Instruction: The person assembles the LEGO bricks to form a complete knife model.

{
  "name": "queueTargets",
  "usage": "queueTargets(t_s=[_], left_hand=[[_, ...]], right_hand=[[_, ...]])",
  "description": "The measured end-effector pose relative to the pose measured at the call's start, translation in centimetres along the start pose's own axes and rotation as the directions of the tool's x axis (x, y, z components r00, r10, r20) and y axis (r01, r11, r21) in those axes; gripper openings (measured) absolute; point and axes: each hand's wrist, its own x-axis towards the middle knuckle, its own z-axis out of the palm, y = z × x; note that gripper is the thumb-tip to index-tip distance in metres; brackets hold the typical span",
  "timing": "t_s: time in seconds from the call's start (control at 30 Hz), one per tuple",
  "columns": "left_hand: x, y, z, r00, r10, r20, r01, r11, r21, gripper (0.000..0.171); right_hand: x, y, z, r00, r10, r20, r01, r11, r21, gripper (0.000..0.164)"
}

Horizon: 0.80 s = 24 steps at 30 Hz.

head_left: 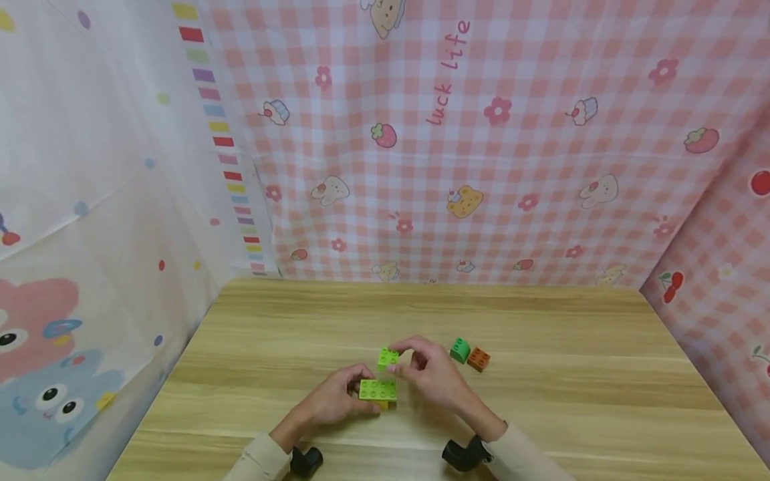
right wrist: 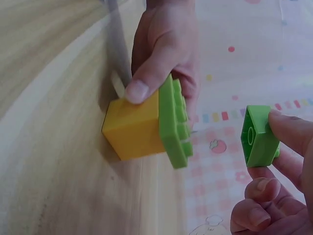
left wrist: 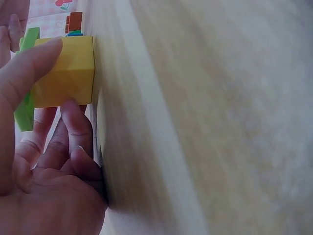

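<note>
My left hand (head_left: 333, 395) grips a yellow block (left wrist: 73, 68) low on the table, thumb on one side and fingers on the other. A flat light green plate (head_left: 378, 389) with studs sits on top of the yellow block and overhangs it, as the right wrist view shows. Between thumb and fingertips my right hand (head_left: 434, 373) pinches a small light green brick (right wrist: 261, 136). This brick is held in the air, apart from the plate, its hollow underside facing the plate in the right wrist view.
Right of my right hand, a dark green curved brick (head_left: 460, 350) and an orange-brown brick (head_left: 478, 359) lie close together on the wooden table (head_left: 577, 387). Patterned cloths (head_left: 457, 153) hang behind and at both sides of it.
</note>
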Motion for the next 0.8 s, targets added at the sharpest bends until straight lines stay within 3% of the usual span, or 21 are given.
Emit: queueTargets(t_s=[0.33, 0.8], left_hand=[[0.1, -0.2, -0.2, 1.000, 0.029, -0.009, -0.029, 0.999, 0.036, 0.034], [0.1, -0.3, -0.1, 1.000, 0.024, 0.003, -0.024, 1.000, 0.012, 0.033]], right_hand=[[-0.6, -0.5, 0.6, 0.998, -0.035, 0.049, 0.036, 0.999, -0.016, 0.028], [-1.1, -0.2, 1.5, 0.995, -0.043, 0.090, 0.046, 0.998, -0.033, 0.029]])
